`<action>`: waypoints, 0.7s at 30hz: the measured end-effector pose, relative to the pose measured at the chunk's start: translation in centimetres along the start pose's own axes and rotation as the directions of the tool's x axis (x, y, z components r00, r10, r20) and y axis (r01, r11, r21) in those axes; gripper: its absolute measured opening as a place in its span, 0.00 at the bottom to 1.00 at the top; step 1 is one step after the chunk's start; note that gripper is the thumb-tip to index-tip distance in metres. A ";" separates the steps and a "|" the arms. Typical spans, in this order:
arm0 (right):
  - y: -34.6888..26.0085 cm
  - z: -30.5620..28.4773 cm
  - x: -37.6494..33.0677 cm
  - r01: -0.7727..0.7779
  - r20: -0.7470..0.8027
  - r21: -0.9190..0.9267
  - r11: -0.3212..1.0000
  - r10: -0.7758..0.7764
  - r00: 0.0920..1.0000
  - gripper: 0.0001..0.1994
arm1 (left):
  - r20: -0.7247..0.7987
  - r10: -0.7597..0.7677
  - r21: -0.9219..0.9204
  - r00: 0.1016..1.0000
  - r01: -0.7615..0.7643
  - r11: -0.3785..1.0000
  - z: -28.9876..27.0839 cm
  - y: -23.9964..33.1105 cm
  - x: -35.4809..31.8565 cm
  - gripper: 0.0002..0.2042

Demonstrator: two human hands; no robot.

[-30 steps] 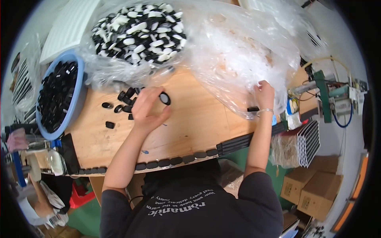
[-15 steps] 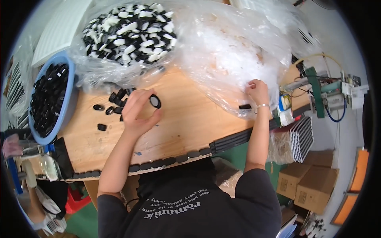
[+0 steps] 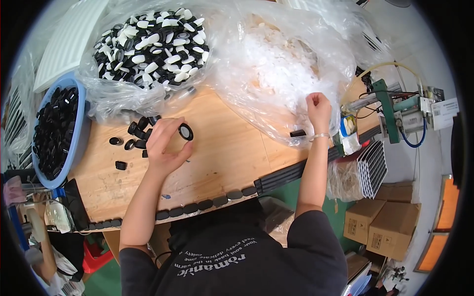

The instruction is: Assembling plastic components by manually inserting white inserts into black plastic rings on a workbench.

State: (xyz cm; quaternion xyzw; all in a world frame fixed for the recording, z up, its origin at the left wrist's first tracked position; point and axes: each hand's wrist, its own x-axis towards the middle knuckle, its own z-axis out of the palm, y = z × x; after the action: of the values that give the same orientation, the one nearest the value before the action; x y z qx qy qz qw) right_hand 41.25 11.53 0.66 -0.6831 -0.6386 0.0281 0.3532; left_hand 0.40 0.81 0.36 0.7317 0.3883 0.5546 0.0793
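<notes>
My left hand (image 3: 162, 147) is closed on a small black oval ring (image 3: 186, 131), held between thumb and fingers, with a pale face showing inside it. Just beyond this hand, several loose black oval pieces (image 3: 132, 128) lie on the wooden table. Over the right side, my right hand (image 3: 319, 106) has its fingers pinched together at the edge of a clear plastic bag (image 3: 266, 121). Small white translucent pieces (image 3: 284, 64) are heaped in that bag. Whatever the pinch holds, if anything, is too small to make out. A black piece (image 3: 298, 133) lies near my right wrist.
A blue tub (image 3: 78, 143) full of black pieces stands at the left. Behind my left hand, a plastic bag holds piled black and white pieces (image 3: 148, 49). Dark oval pieces (image 3: 205, 204) line the table's front edge. A green-framed device (image 3: 387, 113) sits at the right.
My right hand has moved slightly farther over the white pieces, its fingers drawn together. In my left hand the ring has turned a little. The whole view has shifted slightly.
</notes>
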 end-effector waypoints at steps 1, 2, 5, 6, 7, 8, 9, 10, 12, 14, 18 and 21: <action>-1.3 -0.1 0.2 -0.025 -0.026 0.221 0.975 0.032 0.999 0.05 | 0.003 -0.020 -0.008 1.000 0.020 1.000 0.0 0.0 -0.1 0.23; -3.3 -0.2 0.3 -0.025 -0.021 0.226 0.974 0.031 0.999 0.05 | 0.004 -0.023 -0.001 1.000 0.023 1.000 0.1 0.0 -0.2 0.23; -11.0 0.7 -0.6 -0.058 0.152 0.753 0.655 -0.088 0.985 0.03 | 0.027 -0.046 0.004 0.999 0.046 0.999 0.2 -0.1 -0.4 0.24; -13.1 1.4 -1.0 -0.023 0.145 0.803 0.595 -0.159 0.977 0.04 | 0.026 -0.038 -0.001 0.999 0.038 0.999 0.2 -0.2 -0.5 0.24; -15.5 1.7 -1.5 -0.030 0.154 0.811 0.584 -0.163 0.975 0.04 | 0.025 -0.035 -0.004 0.999 0.035 0.999 0.1 -0.3 -0.6 0.24; -17.8 1.9 -2.2 -0.172 0.300 0.853 0.493 -0.193 0.934 0.04 | 0.026 -0.044 0.016 0.999 0.043 0.999 -0.1 -0.4 -0.7 0.24; -19.4 2.0 -2.9 -0.315 0.430 0.858 0.405 -0.233 0.872 0.05 | 0.015 -0.036 0.016 0.999 0.035 0.999 -0.1 -0.4 -0.6 0.25; -20.3 2.5 -3.6 -0.321 0.434 0.861 0.395 -0.238 0.869 0.05 | 0.006 -0.026 0.015 1.000 0.026 1.000 -0.1 -0.4 -0.4 0.25; -21.6 3.3 -4.7 -0.328 0.528 0.820 0.469 -0.399 0.750 0.04 | 0.000 -0.025 0.027 1.000 0.025 0.999 -0.2 -0.4 -0.3 0.24; -22.4 4.5 -6.2 -0.258 0.480 0.840 0.477 -0.429 0.765 0.04 | -0.018 -0.045 0.022 0.999 0.045 0.999 -0.3 -0.4 -0.1 0.24; -22.5 5.4 -7.7 -0.009 0.372 0.815 0.580 -0.511 0.775 0.04 | -0.016 -0.045 0.073 0.999 0.046 0.996 -0.6 -0.5 0.1 0.24; -22.8 5.4 -8.5 -0.019 0.388 0.800 0.600 -0.493 0.778 0.03 | -0.017 0.002 0.112 1.000 0.000 0.994 -0.7 -0.5 0.1 0.24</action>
State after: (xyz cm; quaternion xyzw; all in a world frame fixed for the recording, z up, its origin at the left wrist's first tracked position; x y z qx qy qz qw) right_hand 17.61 4.89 4.95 -0.3268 -0.7286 0.4509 0.3988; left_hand -0.45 1.01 0.43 0.7303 0.4190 0.5384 0.0344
